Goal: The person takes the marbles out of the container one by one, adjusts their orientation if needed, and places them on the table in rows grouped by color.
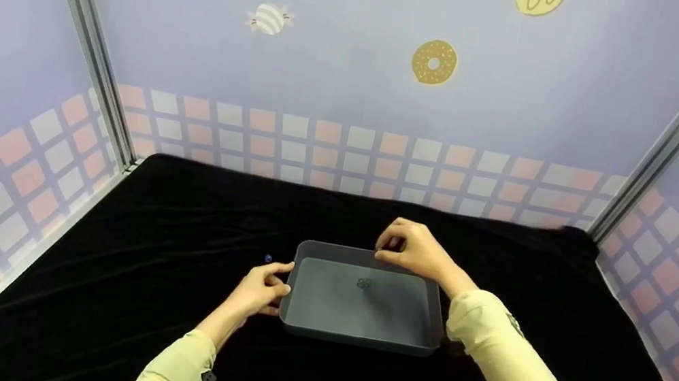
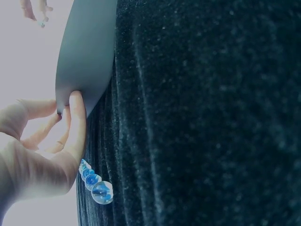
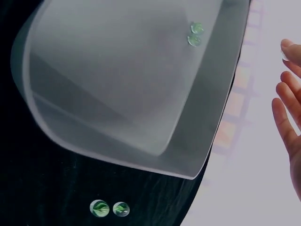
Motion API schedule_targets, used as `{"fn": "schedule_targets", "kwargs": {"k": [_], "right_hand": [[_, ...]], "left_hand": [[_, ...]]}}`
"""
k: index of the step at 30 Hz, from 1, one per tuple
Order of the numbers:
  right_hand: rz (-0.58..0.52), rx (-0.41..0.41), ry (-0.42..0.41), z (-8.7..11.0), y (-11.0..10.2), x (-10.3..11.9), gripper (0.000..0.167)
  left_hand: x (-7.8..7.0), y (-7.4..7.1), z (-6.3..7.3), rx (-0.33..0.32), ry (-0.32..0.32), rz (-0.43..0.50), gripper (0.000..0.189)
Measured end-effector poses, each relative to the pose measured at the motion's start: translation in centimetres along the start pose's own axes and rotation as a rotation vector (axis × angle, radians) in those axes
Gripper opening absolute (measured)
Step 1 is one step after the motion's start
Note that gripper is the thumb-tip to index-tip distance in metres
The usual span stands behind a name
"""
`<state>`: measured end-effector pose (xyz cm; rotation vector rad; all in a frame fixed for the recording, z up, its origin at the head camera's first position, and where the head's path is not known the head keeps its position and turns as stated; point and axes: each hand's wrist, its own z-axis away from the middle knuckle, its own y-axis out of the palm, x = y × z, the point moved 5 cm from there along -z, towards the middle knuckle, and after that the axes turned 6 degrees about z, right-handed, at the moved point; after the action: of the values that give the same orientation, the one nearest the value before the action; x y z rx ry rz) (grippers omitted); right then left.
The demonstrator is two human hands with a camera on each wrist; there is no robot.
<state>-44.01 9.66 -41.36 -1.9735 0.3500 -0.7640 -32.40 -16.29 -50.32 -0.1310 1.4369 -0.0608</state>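
A grey rectangular tray (image 1: 356, 339) rests on black cloth, with two green glass marbles (image 1: 363, 283) together on its floor. My left hand (image 1: 258, 287) is at the tray's left side, fingertips touching the outer wall near the rim. Over the back rim, right of the middle, my right hand (image 1: 418, 250) pinches a small glass marble (image 2: 43, 22) between thumb and finger, mostly hidden by the fingertips. Several blue glass marbles (image 2: 102, 192) lie in a row on the cloth beside my left hand. Two more green marbles (image 3: 99, 208) lie outside the tray in the right wrist view.
Black cloth (image 1: 163, 257) covers the table, with folds at the left. Purple patterned panels (image 1: 330, 79) enclose the back and both sides, joined by grey metal posts (image 1: 89, 38).
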Motion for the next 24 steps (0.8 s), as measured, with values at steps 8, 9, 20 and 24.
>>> {"fn": "schedule_targets", "kwargs": {"k": [8,9,20,24], "right_hand": [[-0.087,-0.142,0.093,1.8,-1.7,-2.0,0.014],[-0.095,-0.154,0.108,2.0,-1.9,-2.2,0.014],[-0.225,-0.274,0.288,6.2,-2.3,-5.0,0.018],[-0.264,-0.322,0.321,7.8,-2.5,-5.1,0.017]], "left_hand": [[0.0,0.0,0.1,-0.002,0.007,-0.01,0.052],[-0.1,-0.1,0.1,-0.003,0.007,-0.01,0.052],[-0.1,-0.1,0.1,0.002,0.009,-0.014,0.052],[-0.1,0.0,0.1,0.008,0.009,-0.006,0.053]]}}
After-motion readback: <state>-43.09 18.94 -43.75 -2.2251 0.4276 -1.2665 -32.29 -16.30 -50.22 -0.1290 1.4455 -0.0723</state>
